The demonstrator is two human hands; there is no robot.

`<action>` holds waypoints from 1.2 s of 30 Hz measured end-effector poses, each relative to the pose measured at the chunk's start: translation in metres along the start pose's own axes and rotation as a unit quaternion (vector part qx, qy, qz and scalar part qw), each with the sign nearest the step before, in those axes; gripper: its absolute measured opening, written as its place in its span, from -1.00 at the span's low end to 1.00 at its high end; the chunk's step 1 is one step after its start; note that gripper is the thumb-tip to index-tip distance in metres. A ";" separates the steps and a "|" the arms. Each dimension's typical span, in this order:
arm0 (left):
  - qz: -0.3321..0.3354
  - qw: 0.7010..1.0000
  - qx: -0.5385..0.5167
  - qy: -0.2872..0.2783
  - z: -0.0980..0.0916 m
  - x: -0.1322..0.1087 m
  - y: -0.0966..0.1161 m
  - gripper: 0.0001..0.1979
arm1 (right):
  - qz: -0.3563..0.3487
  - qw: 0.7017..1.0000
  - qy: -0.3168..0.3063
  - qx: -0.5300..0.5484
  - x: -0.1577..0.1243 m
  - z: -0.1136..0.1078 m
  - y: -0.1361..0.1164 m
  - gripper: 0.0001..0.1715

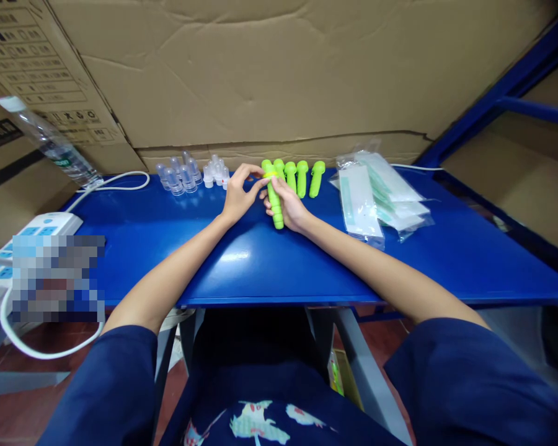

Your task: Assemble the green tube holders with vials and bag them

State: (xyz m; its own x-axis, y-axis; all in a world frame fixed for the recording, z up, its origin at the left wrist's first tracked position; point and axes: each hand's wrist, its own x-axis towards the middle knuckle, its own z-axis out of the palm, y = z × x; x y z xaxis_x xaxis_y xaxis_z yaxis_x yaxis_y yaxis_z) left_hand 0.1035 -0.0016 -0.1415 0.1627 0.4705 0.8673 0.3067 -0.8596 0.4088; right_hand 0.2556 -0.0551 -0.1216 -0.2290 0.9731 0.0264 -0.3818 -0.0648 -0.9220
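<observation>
A bright green plastic tube with a wider head, shaped like a small flashlight (276, 207), is held tilted above the table. My right hand (292, 207) is closed around its body. At the neck, where a yellow ring (270, 174) shows, the thumb and fingers of my left hand (240, 193) pinch the same piece. Several matching green pieces (302, 179) stand in a row just behind my hands. To the left of my left hand are clear plastic domed cups (175, 179) and smaller white-and-clear capped pieces (216, 170).
White packs in clear plastic bags (360, 198) lie at the right of the blue table (242, 266). A water bottle (56, 145) leans at the back left, near a white power strip (51, 223) with its cable. Cardboard (283, 74) walls the back; a blue metal frame (493, 93) rises at right.
</observation>
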 end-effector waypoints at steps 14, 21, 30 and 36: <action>-0.003 0.999 0.036 -0.021 0.002 -0.003 0.006 -0.73 | 0.032 0.998 -0.049 -0.018 0.001 -0.004 -0.010 -0.46; 0.011 1.000 0.007 -0.017 0.003 -0.003 0.008 -0.68 | 0.015 0.997 -0.053 -0.054 0.002 -0.004 -0.005 -0.29; -0.067 0.997 -0.020 -0.031 0.006 -0.005 0.001 -0.43 | 0.036 0.997 -0.035 -0.050 -0.007 0.003 -0.016 -0.23; -0.102 0.988 -0.100 -0.065 0.003 -0.003 0.003 -0.37 | 0.046 0.996 -0.058 -0.052 -0.006 0.003 -0.016 -0.44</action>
State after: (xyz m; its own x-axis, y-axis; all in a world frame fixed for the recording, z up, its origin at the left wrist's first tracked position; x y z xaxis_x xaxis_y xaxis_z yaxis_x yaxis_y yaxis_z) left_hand 0.1068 -0.0053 -0.1435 0.2396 0.6491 0.7220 0.1562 -0.7597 0.6312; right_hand 0.2606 -0.0611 -0.1064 -0.3627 0.9317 -0.0204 -0.2618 -0.1229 -0.9573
